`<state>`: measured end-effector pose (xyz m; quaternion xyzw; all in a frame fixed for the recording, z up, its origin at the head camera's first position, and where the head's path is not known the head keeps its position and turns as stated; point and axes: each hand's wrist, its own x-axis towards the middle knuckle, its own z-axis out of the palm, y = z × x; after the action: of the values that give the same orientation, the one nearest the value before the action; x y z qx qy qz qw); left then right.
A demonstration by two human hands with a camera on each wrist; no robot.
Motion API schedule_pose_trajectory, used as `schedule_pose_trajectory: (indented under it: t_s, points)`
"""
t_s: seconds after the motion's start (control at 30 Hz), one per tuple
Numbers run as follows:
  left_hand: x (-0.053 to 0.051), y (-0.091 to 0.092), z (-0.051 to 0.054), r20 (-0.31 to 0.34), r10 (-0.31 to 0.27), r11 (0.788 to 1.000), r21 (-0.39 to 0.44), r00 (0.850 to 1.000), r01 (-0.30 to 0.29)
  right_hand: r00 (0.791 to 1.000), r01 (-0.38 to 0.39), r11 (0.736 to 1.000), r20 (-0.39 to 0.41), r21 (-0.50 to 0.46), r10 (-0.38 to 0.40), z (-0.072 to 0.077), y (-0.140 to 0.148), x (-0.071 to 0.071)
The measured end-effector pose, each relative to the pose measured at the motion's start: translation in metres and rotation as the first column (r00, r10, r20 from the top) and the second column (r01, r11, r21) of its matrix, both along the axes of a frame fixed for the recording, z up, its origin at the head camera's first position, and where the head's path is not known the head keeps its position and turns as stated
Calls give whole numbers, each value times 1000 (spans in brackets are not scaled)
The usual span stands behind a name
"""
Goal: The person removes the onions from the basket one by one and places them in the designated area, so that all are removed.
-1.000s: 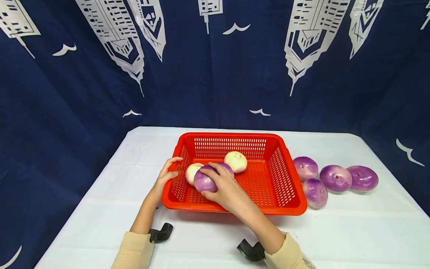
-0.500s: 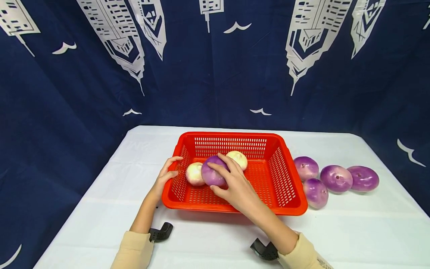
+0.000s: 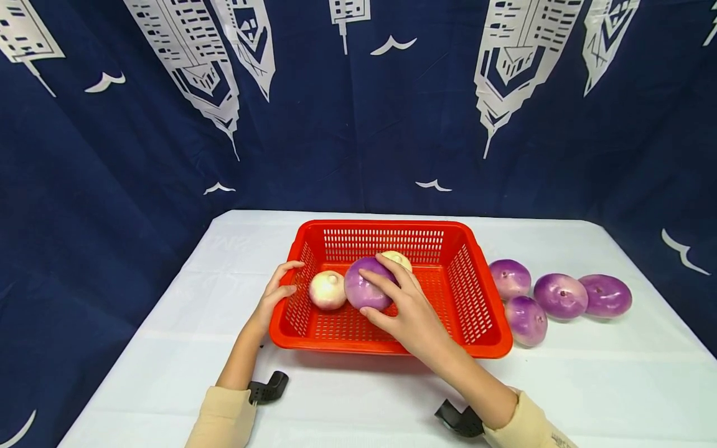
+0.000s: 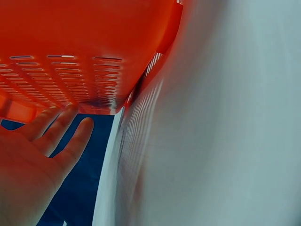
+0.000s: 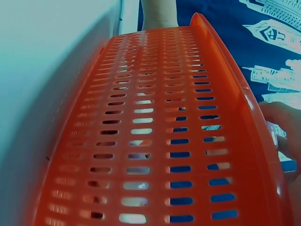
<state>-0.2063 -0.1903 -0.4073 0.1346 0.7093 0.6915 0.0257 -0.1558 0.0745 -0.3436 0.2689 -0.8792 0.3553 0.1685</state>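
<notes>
My right hand (image 3: 411, 308) grips a purple turnip (image 3: 363, 291) from its right side, inside the red plastic basket (image 3: 478, 351). Just left of it lies a cream-coloured turnip (image 3: 328, 290) with a small nub facing up. Behind the fingers, another pale turnip (image 3: 399, 256) is partly covered. My left hand (image 3: 272, 298) holds the basket's left rim; in the left wrist view its fingers (image 4: 77, 139) lie along the outside of the basket. The right wrist view has mostly the slotted basket wall (image 5: 155, 132), with part of my right hand (image 5: 287, 127) beyond the rim.
Outside the basket's right wall, several purple turnips (image 3: 560, 297) lie on the white tablecloth (image 3: 605, 386). A dark blue cloth (image 3: 358, 124) with white building prints hangs behind the table. Black wrist cameras (image 3: 269, 387) sit on both forearms.
My right hand has moved to the right with the purple turnip, uncovering more of the cream turnip on the left. My left hand and the basket have stayed in place.
</notes>
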Motion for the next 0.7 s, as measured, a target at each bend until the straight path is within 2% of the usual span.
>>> schedule_pose_trajectory:
  t_s: [0.2,0.5,0.7]
  points:
    - [1,0,0,2,3,1000,4,1000,-3,999,28,999,-24,-31,-29,2,10,4]
    - [1,0,-1,-4,0,1000,3,1000,0,988,96,994,-117,-51,-101,0,26,5]
    - [1,0,0,-6,-1,1000,2,1000,1,983,122,988,-129,-90,-133,-2,35,8]
